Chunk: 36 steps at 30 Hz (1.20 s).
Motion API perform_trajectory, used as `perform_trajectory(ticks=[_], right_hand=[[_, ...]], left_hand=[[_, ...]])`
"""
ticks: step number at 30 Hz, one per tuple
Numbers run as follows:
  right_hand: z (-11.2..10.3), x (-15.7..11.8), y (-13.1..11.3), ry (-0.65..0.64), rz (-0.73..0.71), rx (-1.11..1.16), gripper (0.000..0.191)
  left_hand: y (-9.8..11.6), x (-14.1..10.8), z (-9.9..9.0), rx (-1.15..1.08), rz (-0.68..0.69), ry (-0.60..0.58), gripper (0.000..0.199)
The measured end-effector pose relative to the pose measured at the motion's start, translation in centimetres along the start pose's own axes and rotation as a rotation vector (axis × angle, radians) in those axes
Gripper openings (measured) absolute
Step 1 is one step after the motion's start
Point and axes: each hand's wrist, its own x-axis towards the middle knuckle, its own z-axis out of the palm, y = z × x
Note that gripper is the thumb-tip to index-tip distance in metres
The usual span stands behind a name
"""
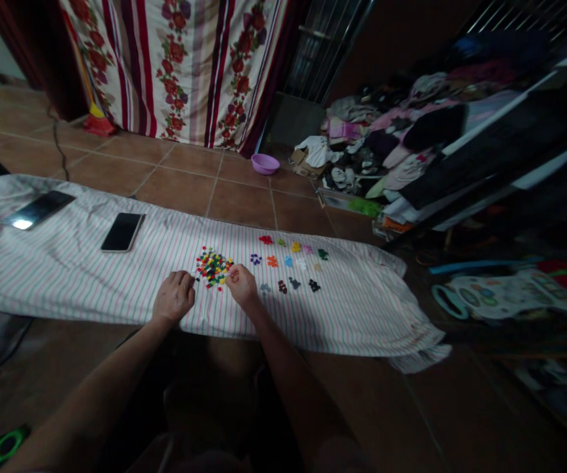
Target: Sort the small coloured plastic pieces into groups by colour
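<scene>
A mixed pile of tiny coloured pieces (pixel 213 266), perhaps beads, lies on a striped cloth (pixel 175 230). At the pile's left edge rests my left hand (pixel 173 295), fingers curled together; whatever they hold is too small to make out. My right hand (pixel 242 287) is at the right edge, thumb and finger pinched, their contents hidden. Right of it, single-colour clusters sit in rows: red pieces (pixel 266 240), yellow pieces (pixel 296 247), orange pieces (pixel 272 261), purple pieces (pixel 255 259), blue pieces (pixel 288 261), brown pieces (pixel 282 286), black pieces (pixel 315 286) and several others.
On the cloth's left part lie a phone (pixel 123 232) and a dark, shiny flat device (pixel 41 209). Beyond the cloth, a purple basin (pixel 265 164) stands on the tiled floor before a flowered curtain (pixel 169 72). Heaped clothes (pixel 386 131) fill the back right.
</scene>
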Motion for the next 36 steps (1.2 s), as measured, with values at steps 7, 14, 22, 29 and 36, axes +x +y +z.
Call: perform_trajectory(ticks=[7, 14, 22, 29, 36], right_hand=[[-2.6, -0.3, 2.8, 0.102, 0.058, -0.012, 0.007], [-5.4, -0.7, 5.9, 0.2, 0.087, 0.004, 0.007], [-8.4, -0.7, 9.0, 0.334, 0.138, 0.108, 0.017], [-9.5, -0.4, 11.3, 0.353, 0.228, 0.183, 0.024], [-10.2, -0.3, 12.8, 0.371, 0.213, 0.157, 0.033]], left_hand=[[-0.1, 0.0, 0.1, 0.01, 0.009, 0.007, 0.015], [-0.2, 0.0, 0.1, 0.025, 0.038, 0.018, 0.015], [-0.1, 0.0, 0.1, 0.039, 0.061, 0.056, 0.016], [0.1, 0.1, -0.1, 0.025, 0.05, 0.064, 0.017], [0.0, 0.0, 0.0, 0.036, 0.059, 0.067, 0.017]])
